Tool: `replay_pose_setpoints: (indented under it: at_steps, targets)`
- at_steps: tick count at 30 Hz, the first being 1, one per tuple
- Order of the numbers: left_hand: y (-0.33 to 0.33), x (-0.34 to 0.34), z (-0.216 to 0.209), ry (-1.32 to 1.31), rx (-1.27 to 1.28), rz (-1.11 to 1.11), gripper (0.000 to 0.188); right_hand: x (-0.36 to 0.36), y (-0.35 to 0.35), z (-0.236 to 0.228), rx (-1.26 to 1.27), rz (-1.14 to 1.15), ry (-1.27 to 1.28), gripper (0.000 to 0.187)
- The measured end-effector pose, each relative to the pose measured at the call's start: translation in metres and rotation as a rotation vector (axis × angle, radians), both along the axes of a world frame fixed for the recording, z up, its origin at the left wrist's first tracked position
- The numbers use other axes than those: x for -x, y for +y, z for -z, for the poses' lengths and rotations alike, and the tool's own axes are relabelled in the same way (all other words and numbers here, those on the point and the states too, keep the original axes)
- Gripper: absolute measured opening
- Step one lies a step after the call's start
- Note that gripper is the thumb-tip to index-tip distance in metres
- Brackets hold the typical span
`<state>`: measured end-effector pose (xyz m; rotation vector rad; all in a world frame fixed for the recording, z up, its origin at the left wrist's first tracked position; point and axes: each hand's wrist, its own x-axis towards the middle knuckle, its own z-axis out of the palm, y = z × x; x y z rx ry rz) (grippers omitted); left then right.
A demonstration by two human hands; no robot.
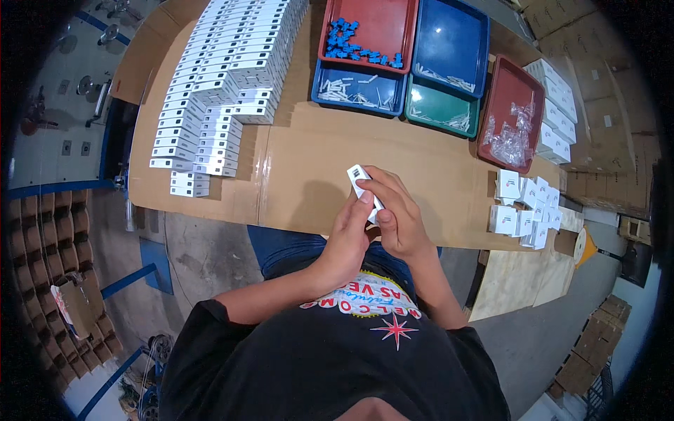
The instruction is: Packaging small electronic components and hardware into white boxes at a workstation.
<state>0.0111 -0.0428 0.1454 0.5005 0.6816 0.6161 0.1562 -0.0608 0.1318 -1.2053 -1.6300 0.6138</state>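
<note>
A small white box (359,184) with a dark printed square is held tilted over the near edge of the cardboard-covered table (316,161). My left hand (349,228) grips its lower left side, thumb pressed on the face. Around its right side wrap the fingers of my right hand (399,214). Both hands touch the box and partly hide it. To the left stand tall stacked rows of similar white boxes (232,91). A loose cluster of small white boxes (523,210) lies to the right.
At the far side are a red tray (393,35) of blue pieces, blue trays (449,42) (393,102) and a green tray (439,130) with slim white pieces. A red tray (491,77) holds clear plastic parts. Larger white boxes (558,112) and brown cartons (597,98) stand right.
</note>
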Motion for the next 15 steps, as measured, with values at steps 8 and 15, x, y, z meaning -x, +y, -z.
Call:
replay_pose_setpoints:
  at_steps: [8, 15]
  targets:
    - [-0.003, 0.0, -0.001, -0.013, 0.063, -0.02, 0.051, -0.002, 0.001, -0.01, 0.013, -0.007, -0.017, 0.051]
    - [0.028, 0.013, -0.015, -0.107, 0.211, 0.06, 0.069, -0.023, 0.0, -0.025, 0.163, 0.044, 0.194, 0.07]
